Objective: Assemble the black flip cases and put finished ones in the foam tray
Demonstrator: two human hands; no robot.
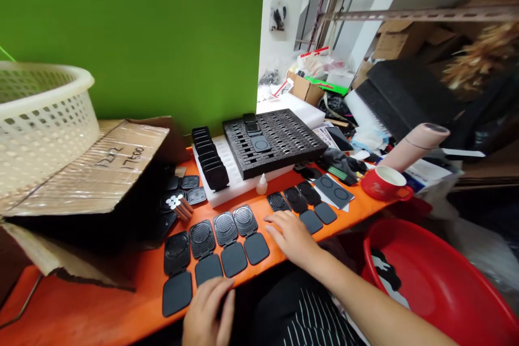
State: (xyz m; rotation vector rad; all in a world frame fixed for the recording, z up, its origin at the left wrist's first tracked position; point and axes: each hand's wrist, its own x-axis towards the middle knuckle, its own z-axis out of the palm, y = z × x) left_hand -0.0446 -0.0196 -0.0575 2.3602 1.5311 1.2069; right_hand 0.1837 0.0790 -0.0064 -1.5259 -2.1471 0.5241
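Observation:
My left hand [208, 311] is at the orange table's front edge, fingers loosely bent and thumb apart, nothing visible in it. Its fingertips overlap the lower panel [208, 268] of a black hinged square case. Several such cases lie unfolded in a row, with ringed upper halves [201, 238] and smooth lower panels. To the right, my right hand [292, 237] rests palm down with fingers stretched out, beside a second group of unfolded cases [295, 198]. It hides part of the nearest one. A small white dropper bottle [261, 185] stands behind the cases.
At the left, a cardboard box [93, 167] lies open under a white plastic basket [48, 119]. Upright black squares [211, 159] stand in white foam, next to a slotted black foam block [279, 138]. A red mug [383, 183], pink bottle [416, 146] and red basin [441, 281] are right.

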